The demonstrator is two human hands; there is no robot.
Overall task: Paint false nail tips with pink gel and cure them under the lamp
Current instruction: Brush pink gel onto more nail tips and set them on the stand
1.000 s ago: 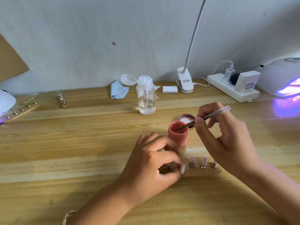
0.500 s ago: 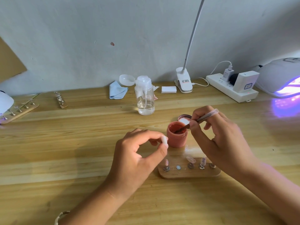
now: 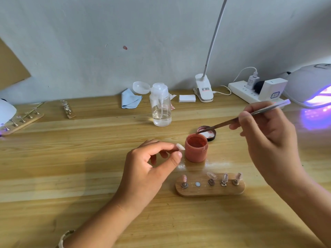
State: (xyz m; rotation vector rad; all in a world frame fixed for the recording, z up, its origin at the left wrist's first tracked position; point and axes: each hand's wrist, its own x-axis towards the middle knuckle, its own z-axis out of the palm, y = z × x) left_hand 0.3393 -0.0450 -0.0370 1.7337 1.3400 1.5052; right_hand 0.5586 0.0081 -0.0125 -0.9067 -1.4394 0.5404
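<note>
Wooden worktop, frame centre: left hand pinches a pale false nail tip beside the open pink gel pot; right hand grips a slim brush above it. Painting step, apparently; next calls for a steady stroke along the tip.

Curing lamp: white domed lamp with violet glow, cut off by the right edge.
Desk light: white clip-on gooseneck light, its stem runs out at the top edge.
Left-edge item: white rounded shell, only part in frame; kind cannot be told.
Jar lid: dark round lid, near side hidden behind the pink gel jar.
Nail tip: pale false nail tip, base hidden between the left hand's fingertips.
Brush: thin silver-handled brush, part of the handle hidden in the right hand; bristles too small to tell.
Far stand: long wooden strip stand, the pieces on it blurred.
</note>
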